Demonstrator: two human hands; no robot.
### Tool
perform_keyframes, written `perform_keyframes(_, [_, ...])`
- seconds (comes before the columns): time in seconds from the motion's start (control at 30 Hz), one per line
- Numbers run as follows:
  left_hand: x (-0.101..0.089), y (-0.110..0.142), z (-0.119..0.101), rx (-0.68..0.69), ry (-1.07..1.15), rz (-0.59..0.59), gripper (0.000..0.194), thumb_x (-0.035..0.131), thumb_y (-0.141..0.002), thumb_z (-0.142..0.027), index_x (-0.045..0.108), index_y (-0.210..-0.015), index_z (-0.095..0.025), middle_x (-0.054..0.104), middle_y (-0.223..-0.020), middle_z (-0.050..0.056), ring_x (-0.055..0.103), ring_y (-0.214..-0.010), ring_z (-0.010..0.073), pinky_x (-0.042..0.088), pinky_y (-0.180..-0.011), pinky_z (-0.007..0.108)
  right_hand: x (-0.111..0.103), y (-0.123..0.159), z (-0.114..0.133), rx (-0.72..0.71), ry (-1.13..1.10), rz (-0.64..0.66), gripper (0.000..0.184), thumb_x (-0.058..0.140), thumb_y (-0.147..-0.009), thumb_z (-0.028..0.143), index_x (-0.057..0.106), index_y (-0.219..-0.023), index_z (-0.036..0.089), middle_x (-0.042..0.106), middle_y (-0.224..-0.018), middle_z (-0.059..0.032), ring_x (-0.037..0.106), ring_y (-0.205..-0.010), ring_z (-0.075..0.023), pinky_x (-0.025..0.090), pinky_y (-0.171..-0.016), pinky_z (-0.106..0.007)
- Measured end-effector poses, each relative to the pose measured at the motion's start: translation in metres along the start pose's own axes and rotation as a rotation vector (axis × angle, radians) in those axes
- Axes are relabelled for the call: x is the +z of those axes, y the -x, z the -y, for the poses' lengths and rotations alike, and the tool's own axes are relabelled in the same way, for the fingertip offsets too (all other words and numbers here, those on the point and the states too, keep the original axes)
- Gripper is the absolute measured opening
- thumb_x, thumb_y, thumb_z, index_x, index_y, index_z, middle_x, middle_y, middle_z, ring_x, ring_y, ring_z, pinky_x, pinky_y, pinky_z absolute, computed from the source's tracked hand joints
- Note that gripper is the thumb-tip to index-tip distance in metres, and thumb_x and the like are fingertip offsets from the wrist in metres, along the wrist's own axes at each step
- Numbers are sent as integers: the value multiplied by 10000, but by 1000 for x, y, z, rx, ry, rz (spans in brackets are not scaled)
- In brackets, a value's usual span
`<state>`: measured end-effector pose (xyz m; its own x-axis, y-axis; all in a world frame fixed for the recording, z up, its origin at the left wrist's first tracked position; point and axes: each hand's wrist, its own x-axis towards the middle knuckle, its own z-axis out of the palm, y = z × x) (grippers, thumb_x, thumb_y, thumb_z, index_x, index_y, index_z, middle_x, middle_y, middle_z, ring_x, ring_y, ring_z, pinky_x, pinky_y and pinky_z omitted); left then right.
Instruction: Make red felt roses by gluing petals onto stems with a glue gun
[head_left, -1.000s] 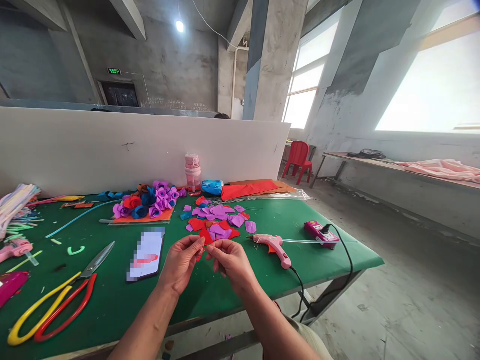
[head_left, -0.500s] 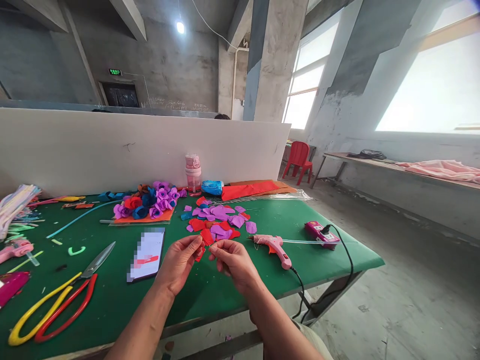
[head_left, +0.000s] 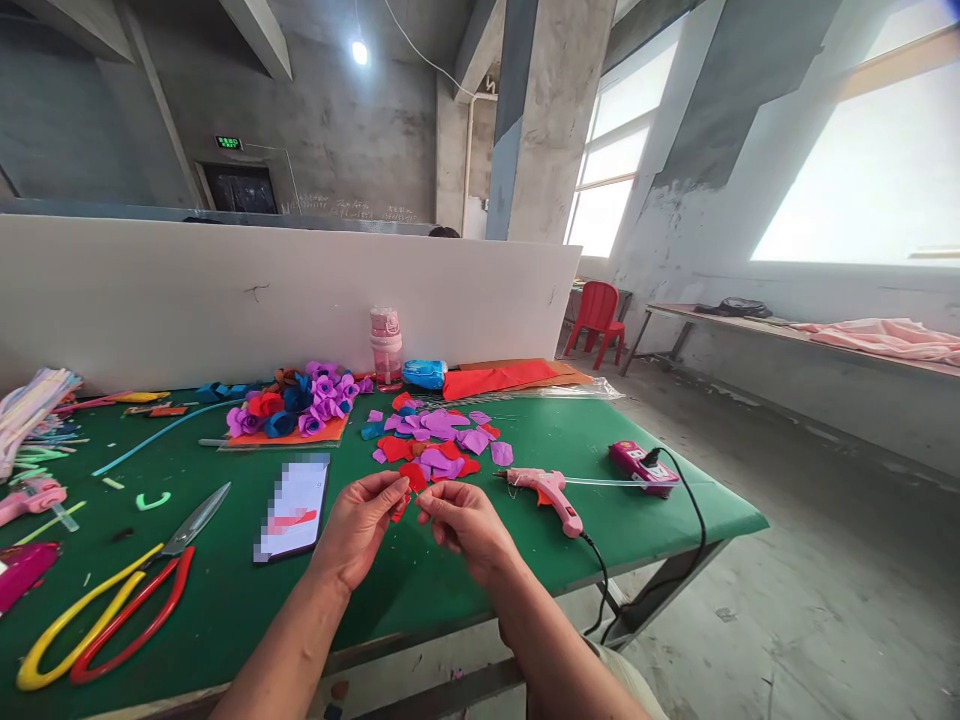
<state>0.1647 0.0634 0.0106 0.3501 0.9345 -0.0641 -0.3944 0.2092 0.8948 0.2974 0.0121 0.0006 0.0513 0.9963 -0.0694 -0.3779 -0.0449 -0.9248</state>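
Over the near side of the green table my left hand [head_left: 365,522] pinches a small red paper petal [head_left: 400,508] between thumb and fingers. Close to its right, my right hand [head_left: 469,524] is closed in a fingertip pinch at the petal's edge; what it holds is too small to make out. Just beyond both hands lies a loose spread of purple, red and blue petals [head_left: 439,426]. A pink glue gun [head_left: 551,492] rests to the right of my right hand, with a clear glue stick out of its back.
Left of my hands lie a phone [head_left: 294,508] and large scissors [head_left: 150,590] with yellow and red handles. Finished paper flowers [head_left: 300,400] sit behind them. A pink bottle [head_left: 386,347] stands by the white partition [head_left: 300,300]. The glue gun's cord runs near a pink power strip [head_left: 643,470].
Both hands stay almost in the same place, fingertips shifting only slightly around the red petal. Nothing else on the table has moved.
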Motion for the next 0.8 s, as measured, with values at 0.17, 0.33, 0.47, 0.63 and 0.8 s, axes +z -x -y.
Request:
perform_keyframes(0.17, [3,-1,2,2,36,-13,164,794,-540,-205,677,-628,-133,564,-542,-29,472,-527,65,388,-535,196,-1,-1,-1,8,-29,22,309,726,-615,392,579,-662,124,599,-570,15,403,-334,-14,170,-307,-155])
perform_keyframes(0.33, [3,-1,1,-5,97,-13,157,794,-545,-189,658,-609,-144,543,-515,-39,471,-522,61,395,-535,185,-1,-2,-4,17,-8,34,295,705,-650,390,579,-662,123,596,-561,16,401,-337,-13,183,-314,-154])
perform_keyframes(0.47, [-1,-2,0,-18,146,30,155,786,-567,-195,647,-615,-146,542,-534,-36,481,-535,70,418,-548,198,-1,-3,-6,14,-11,47,301,704,-651,398,584,-670,123,594,-559,16,399,-342,-14,184,-317,-155])
perform_keyframes(0.63, [-6,-3,-1,-58,108,74,173,760,-623,-257,679,-696,-123,618,-669,19,511,-581,79,440,-576,206,0,-4,-5,-10,-64,33,312,718,-629,402,582,-671,125,579,-548,25,395,-348,-14,166,-318,-156])
perform_keyframes(0.8, [-3,-1,0,-54,41,53,180,772,-603,-256,697,-697,-123,641,-666,32,524,-600,85,435,-601,203,0,-4,-5,-3,-84,40,306,723,-622,391,580,-669,125,580,-551,21,397,-350,-16,166,-319,-157])
